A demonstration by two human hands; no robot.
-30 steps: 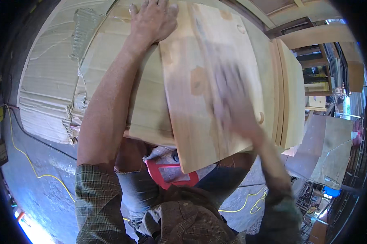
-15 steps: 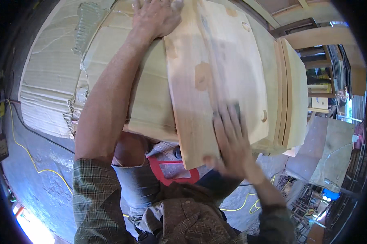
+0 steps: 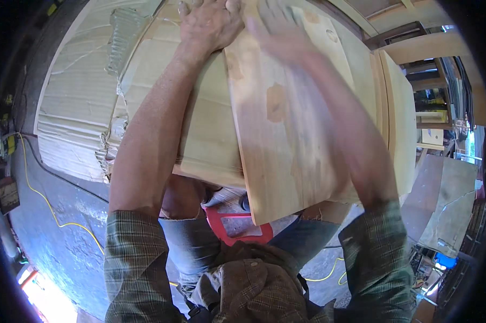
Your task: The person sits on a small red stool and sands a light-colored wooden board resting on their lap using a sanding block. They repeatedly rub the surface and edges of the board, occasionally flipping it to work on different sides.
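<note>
A pale wooden board (image 3: 254, 145) with darker knot patches lies lengthwise away from me on a cardboard-covered work surface (image 3: 210, 134). At its far left edge rests my left hand (image 3: 210, 24), fingers spread, with the thumb side against the wood and the rest over the cardboard. My right hand (image 3: 283, 32) is on the far part of the board, close to the left one. Motion smears its fingers, which look stretched out flat. A dark greenish patch shows beside them, too blurred to name; whatever lies under the palm is hidden.
Light wooden panels (image 3: 396, 116) stand at the right of the work surface. Torn clear tape (image 3: 125, 40) clings to the cardboard on the left. A yellow cord (image 3: 44, 207) runs over the floor, and a red frame-shaped object (image 3: 240, 229) sits between my legs.
My right hand has slid from the board's near right part to its far end, beside the left hand. The left hand has kept its place on the board's edge.
</note>
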